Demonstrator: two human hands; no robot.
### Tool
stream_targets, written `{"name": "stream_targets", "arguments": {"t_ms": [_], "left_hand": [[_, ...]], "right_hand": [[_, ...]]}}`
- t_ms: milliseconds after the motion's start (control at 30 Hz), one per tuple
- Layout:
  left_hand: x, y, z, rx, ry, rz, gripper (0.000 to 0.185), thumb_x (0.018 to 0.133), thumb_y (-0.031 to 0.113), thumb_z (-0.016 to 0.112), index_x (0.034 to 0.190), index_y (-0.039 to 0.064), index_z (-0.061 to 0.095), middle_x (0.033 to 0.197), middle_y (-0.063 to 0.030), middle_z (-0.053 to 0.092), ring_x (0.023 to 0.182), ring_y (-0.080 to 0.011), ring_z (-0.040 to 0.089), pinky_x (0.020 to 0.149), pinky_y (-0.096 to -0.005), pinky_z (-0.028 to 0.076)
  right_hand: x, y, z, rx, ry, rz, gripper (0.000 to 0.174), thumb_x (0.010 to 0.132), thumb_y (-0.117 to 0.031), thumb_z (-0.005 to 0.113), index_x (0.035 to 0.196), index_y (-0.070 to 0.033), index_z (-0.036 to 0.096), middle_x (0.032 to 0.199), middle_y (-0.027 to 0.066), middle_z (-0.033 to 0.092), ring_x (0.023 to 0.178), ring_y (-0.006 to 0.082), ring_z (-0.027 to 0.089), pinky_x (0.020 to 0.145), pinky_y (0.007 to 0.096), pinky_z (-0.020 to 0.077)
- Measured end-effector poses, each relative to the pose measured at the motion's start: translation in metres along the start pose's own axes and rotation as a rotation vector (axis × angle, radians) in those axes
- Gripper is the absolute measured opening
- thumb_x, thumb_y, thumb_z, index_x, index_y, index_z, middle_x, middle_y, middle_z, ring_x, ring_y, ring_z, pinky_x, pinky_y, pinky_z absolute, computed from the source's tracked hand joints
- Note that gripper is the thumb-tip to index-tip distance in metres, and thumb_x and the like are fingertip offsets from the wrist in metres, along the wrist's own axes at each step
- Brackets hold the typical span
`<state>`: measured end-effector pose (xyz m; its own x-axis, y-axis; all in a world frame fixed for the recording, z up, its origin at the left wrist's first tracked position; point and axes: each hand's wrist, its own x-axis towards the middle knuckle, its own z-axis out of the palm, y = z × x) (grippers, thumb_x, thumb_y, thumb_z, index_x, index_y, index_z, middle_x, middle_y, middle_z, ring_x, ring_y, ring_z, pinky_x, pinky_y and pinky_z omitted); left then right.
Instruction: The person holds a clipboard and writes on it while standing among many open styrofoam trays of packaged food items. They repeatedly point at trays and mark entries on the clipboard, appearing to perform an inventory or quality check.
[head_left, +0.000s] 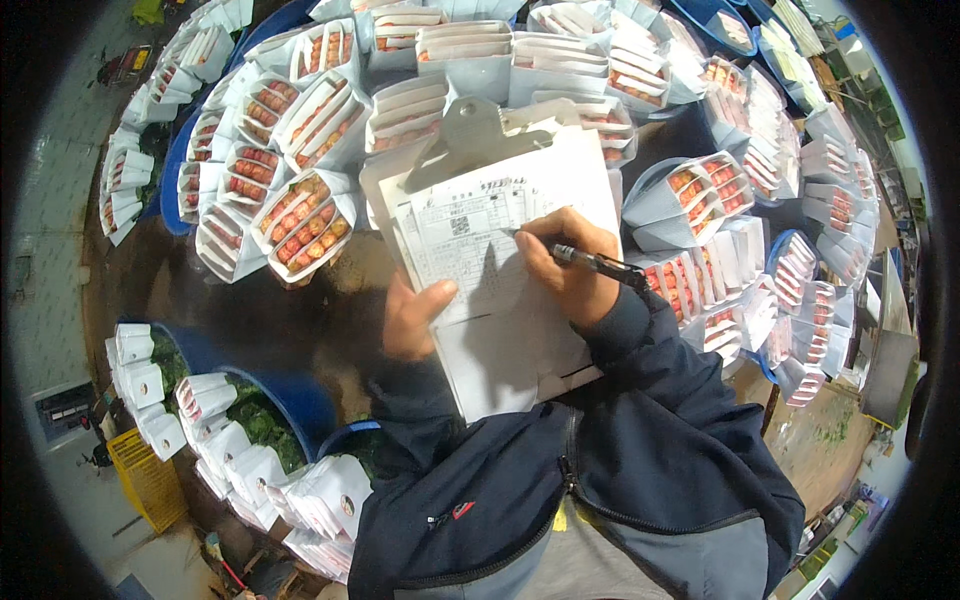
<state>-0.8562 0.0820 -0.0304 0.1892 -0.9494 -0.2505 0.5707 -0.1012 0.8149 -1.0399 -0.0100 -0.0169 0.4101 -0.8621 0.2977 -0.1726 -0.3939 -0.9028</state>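
My left hand (416, 315) holds the lower left edge of a clipboard (375, 184), its thumb on top of the papers. A metal clip (469, 135) at the board's top clamps a stack of sheets. The top sheet (457, 255) is a printed form with a table, a square code and some handwriting. In my right hand (574, 259) is a black pen (600, 264), its tip at the form's right part. Below the form lies blank white paper (487, 367), partly in shadow.
Beyond the clipboard stand many white paper-wrapped bunches of red-orange flowers (304, 225) in blue tubs (176, 180). At the lower left, wrapped bunches (259, 476) with green foliage lean over more blue tubs (281, 405). A yellow plastic crate (146, 480) sits on the floor beside them.
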Motion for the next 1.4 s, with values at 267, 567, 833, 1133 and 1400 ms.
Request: {"name": "stream_targets", "arguments": {"t_ms": [267, 567, 833, 1133, 1400], "left_hand": [[-0.0026, -0.0053, -0.0006, 0.023, 0.012, 0.018, 0.073, 0.07, 0.005, 0.06, 0.14, -0.003, 0.036, 0.127, -0.0229, 0.056, 0.114, -0.0304, 0.059, 0.1, -0.041, 0.047], [-0.0042, -0.0041, -0.0024, -0.005, -0.059, 0.044, 0.062, 0.075, 0.002, 0.058, 0.134, -0.006, 0.044, 0.122, -0.0207, 0.06, 0.11, -0.027, 0.061, 0.099, -0.0367, 0.047], [-0.005, -0.001, 0.0031, 0.031, 0.017, 0.04, 0.073, 0.069, 0.008, 0.062, 0.137, -0.005, 0.039, 0.121, -0.0218, 0.059, 0.108, -0.0287, 0.061, 0.098, -0.0398, 0.049], [-0.0057, 0.001, 0.0019, 0.011, -0.005, 0.007, 0.071, 0.07, 0.005, 0.061, 0.137, -0.004, 0.039, 0.122, -0.022, 0.059, 0.11, -0.0291, 0.061, 0.099, -0.04, 0.049], [-0.0054, -0.0014, -0.0038, 0.001, -0.003, 0.014, 0.069, 0.07, 0.003, 0.06, 0.136, -0.004, 0.041, 0.121, -0.0216, 0.06, 0.109, -0.0289, 0.062, 0.099, -0.04, 0.049]], "right_hand": [[-0.0068, -0.0007, 0.0009, -0.074, 0.049, -0.034, 0.008, 0.085, -0.005, 0.07, 0.086, 0.001, 0.064, 0.068, 0.0048, 0.063, 0.057, 0.007, 0.055, 0.054, 0.0224, 0.0446], [-0.008, 0.0031, 0.003, -0.073, 0.066, -0.077, 0.008, 0.084, -0.004, 0.07, 0.085, 0.0, 0.064, 0.067, 0.0038, 0.063, 0.056, 0.0063, 0.055, 0.052, 0.0218, 0.0445], [-0.0069, 0.0056, 0.0033, -0.106, 0.054, -0.134, 0.009, 0.084, -0.004, 0.071, 0.084, -0.001, 0.063, 0.067, 0.0047, 0.063, 0.055, 0.007, 0.056, 0.052, 0.0221, 0.0453], [-0.0064, 0.0038, 0.0054, -0.161, 0.062, -0.161, 0.011, 0.084, -0.006, 0.071, 0.081, -0.001, 0.061, 0.064, 0.0049, 0.062, 0.053, 0.0071, 0.056, 0.049, 0.0229, 0.0459], [-0.0056, 0.0024, 0.0068, -0.181, 0.066, -0.152, 0.012, 0.083, -0.006, 0.071, 0.08, -0.002, 0.06, 0.064, 0.0055, 0.063, 0.052, 0.0074, 0.057, 0.049, 0.0221, 0.0458]]}}
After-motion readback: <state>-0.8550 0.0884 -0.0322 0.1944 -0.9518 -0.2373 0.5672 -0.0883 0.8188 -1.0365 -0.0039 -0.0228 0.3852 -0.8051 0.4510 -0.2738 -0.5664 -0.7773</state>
